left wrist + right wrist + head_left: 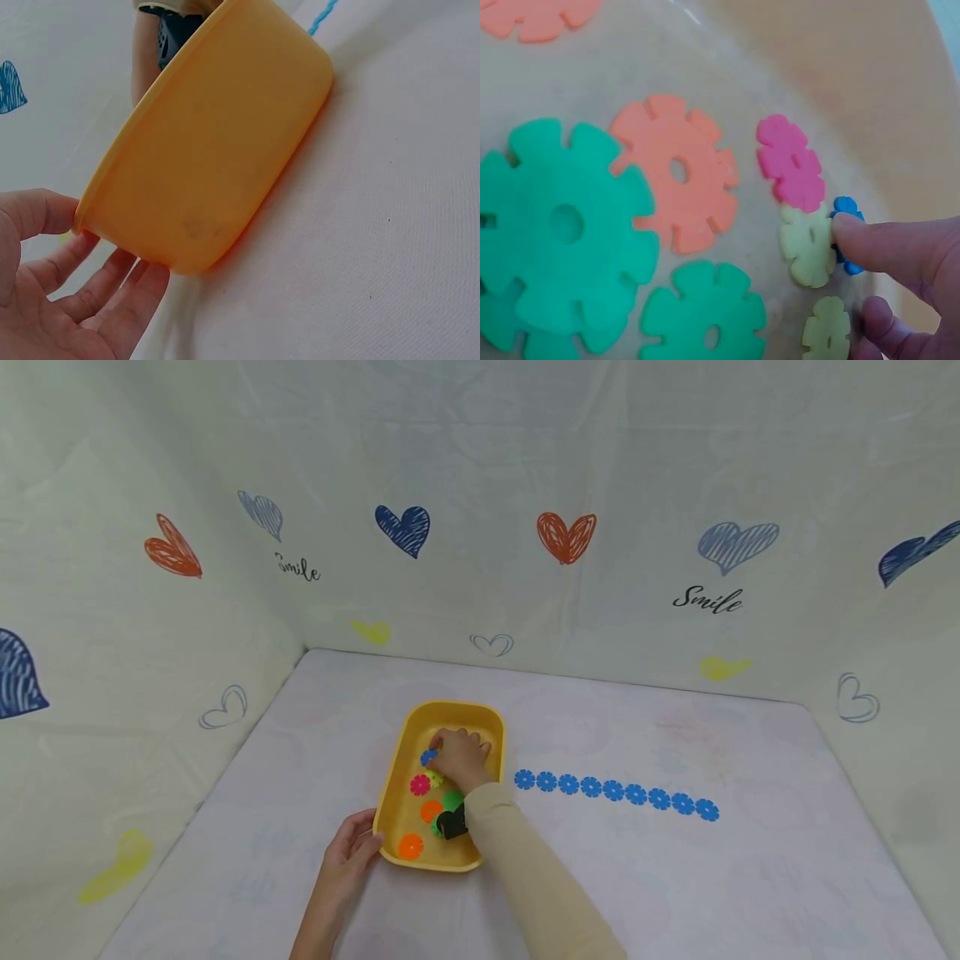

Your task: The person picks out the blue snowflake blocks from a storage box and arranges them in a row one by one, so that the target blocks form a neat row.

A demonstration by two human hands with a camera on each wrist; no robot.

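My left hand (348, 852) holds the near left corner of a yellow tray (457, 712). Its thumb sits at the rim, and in the left wrist view the fingers spread under the rim against the outer wall. Inside the tray, my right hand (461, 760) pinches a blue notched plastic disc (845, 204), the thumb lying over part of it. Beside that disc are a pink disc (791, 163) and two pale yellow discs (808, 247). Green discs (600, 195) and orange discs (675, 135) lie farther from the fingers, some overlapping.
A row of several blue discs (591, 787) runs along the table (675, 877) to the right of the tray. Behind it and on both sides hangs a pale sheet (480, 460) printed with hearts. A black device (452, 822) sits at my right wrist.
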